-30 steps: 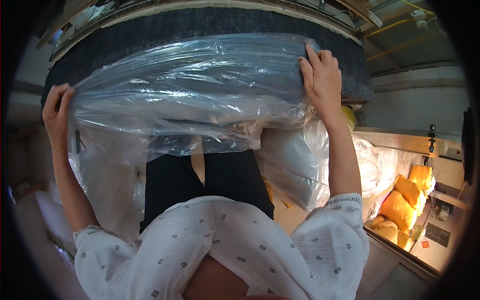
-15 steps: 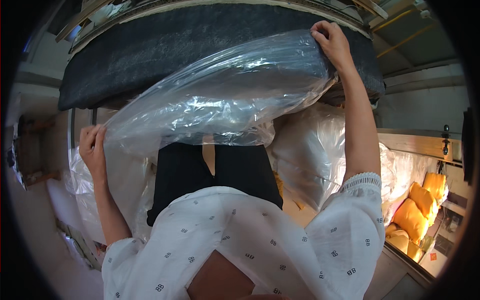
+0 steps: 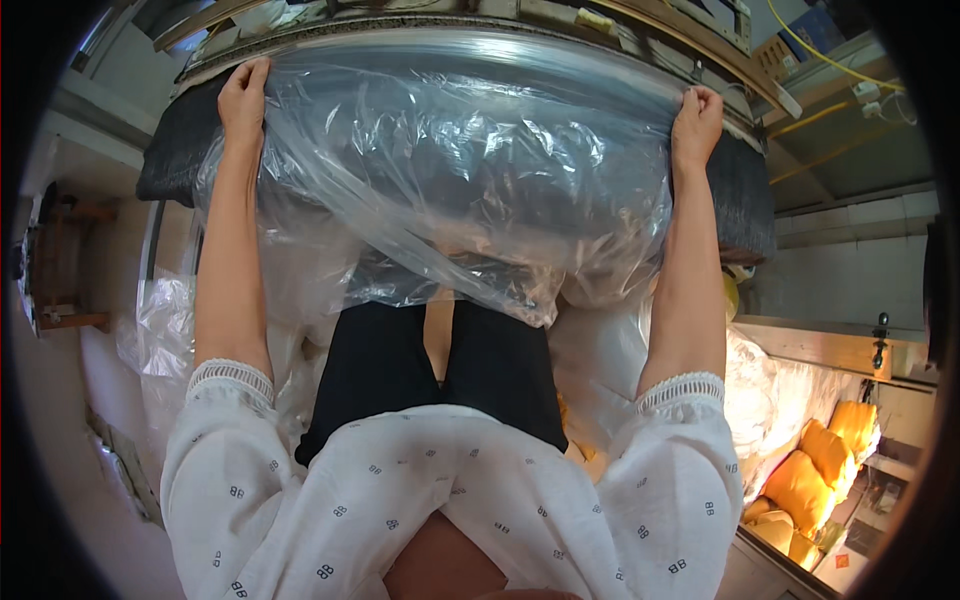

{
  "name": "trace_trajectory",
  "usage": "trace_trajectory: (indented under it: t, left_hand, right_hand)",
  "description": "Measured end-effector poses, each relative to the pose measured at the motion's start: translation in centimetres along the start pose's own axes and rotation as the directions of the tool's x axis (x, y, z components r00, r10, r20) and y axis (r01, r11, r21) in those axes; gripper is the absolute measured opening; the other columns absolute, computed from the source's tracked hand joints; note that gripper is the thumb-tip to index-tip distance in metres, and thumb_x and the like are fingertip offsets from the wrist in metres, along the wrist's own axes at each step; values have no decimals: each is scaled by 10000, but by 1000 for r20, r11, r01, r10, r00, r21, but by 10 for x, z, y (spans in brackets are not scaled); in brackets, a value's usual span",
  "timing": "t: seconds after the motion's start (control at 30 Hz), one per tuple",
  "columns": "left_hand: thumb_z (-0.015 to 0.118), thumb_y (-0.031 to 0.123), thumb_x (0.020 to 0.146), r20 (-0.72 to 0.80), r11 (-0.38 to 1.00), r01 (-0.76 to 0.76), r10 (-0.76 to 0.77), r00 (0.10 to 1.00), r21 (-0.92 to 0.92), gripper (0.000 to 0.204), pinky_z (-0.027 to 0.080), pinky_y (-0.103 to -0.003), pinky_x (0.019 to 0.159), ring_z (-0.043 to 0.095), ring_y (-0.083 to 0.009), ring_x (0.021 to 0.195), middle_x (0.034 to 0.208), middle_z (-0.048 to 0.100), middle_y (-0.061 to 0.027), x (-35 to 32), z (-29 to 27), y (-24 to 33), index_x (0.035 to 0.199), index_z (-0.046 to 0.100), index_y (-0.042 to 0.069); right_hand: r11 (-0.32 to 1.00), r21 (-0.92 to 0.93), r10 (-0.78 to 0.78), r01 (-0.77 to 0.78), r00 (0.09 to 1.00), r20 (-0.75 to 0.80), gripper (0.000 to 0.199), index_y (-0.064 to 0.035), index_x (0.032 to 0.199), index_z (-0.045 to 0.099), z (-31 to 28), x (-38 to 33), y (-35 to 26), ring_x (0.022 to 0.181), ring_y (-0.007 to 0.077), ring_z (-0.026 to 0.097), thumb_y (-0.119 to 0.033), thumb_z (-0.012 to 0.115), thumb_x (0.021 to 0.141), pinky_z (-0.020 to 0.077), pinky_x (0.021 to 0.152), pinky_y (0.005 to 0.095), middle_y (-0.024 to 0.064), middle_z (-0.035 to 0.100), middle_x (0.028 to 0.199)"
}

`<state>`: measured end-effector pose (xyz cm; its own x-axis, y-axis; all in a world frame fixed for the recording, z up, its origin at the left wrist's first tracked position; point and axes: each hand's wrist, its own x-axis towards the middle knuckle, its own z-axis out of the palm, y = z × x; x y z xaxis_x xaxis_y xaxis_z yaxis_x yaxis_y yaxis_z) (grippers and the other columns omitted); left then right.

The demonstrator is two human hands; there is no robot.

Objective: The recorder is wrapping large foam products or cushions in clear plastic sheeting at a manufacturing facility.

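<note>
A large clear plastic sheet (image 3: 470, 190) is stretched across a dark felt-like pad (image 3: 740, 195) that lies on a raised work surface in front of me. My left hand (image 3: 244, 98) grips the sheet's far left edge, arm stretched out. My right hand (image 3: 695, 122) is closed on the sheet's far right edge at about the same height. The plastic hangs crumpled over the pad's near edge above my black trousers (image 3: 430, 370).
More clear plastic bags (image 3: 160, 330) hang at the lower left and to the right. Yellow padded pieces (image 3: 810, 480) lie in a bin at the lower right. A grey ledge (image 3: 850, 345) and yellow cables (image 3: 820, 60) are on the right.
My left hand rose from low at the left to the sheet's far left edge. My right hand shifted right along the far edge. The plastic is now spread taut across the pad.
</note>
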<state>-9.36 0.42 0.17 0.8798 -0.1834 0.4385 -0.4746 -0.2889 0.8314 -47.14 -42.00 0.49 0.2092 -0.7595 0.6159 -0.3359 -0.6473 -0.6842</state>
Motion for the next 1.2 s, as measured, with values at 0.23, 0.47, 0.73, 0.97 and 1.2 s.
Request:
trace_trajectory:
  t: [0.23,0.47,0.73,0.97,1.2]
  left_hand:
    - [687,358,750,21,986,86,-84,996,-142,323,433,-239,731,580,-98,778,841,670,-21,46,46,-11,953,700,108]
    - [694,423,695,27,987,7,-12,1000,163,354,438,-284,690,582,-141,719,738,643,-20,52,50,2,821,678,93]
    - [664,391,737,107,985,158,-164,981,67,351,394,-231,551,502,-86,562,670,557,-25,46,34,7,779,592,49]
    - [622,363,805,104,971,147,-129,986,-188,345,409,-206,586,493,-66,610,736,539,6,38,23,14,913,597,36]
    - [619,382,806,91,948,-252,239,967,196,391,438,-273,689,562,-145,711,795,630,-79,20,17,16,939,651,15]
  right_hand:
    - [999,-35,-29,29,1000,6,200,-13,858,612,11,18,25,782,247,557,-204,617,797,439,761,346,112,580,847]
    - [968,-248,-35,32,999,-9,265,1,865,577,6,24,17,869,288,493,-232,641,757,406,791,356,149,496,895]
    - [961,-227,134,-157,985,-112,312,46,830,443,8,26,17,998,354,393,-208,611,761,329,884,406,232,420,984]
    - [965,-72,236,-250,958,-164,381,71,861,474,5,31,15,1013,352,382,-309,490,838,290,918,410,265,430,1026]
    - [962,33,270,-271,962,42,386,60,890,492,-18,35,43,840,286,501,-320,425,892,399,792,364,214,507,974]
